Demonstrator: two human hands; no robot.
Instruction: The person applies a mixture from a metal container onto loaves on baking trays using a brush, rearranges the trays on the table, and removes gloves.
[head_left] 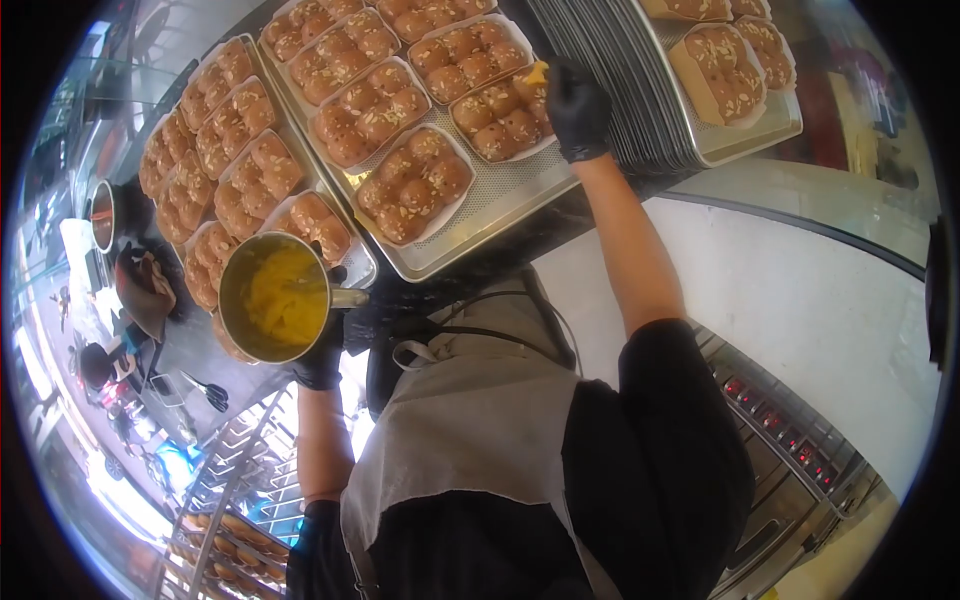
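Note:
Black gloves cover both hands. My left hand (325,350) is closed around a round steel pot (232,335), which holds a yellow, soft mass (285,295). My right hand (578,108) is closed on a yellow-orange piece (537,74), a sponge or brush head that I cannot make out exactly. It is at the upper right corner of a seeded bread loaf (500,120) in a paper case. Beside that loaf, another loaf (415,185) sits near the front edge of the metal tray (480,215).
More loaves fill a tray (358,262) at the left. A stack of dark trays (625,90) stands right of my right hand, beside another tray (775,122) with loaves. Whisk (215,393) and tools lie at the left; a rack (240,470) stands below.

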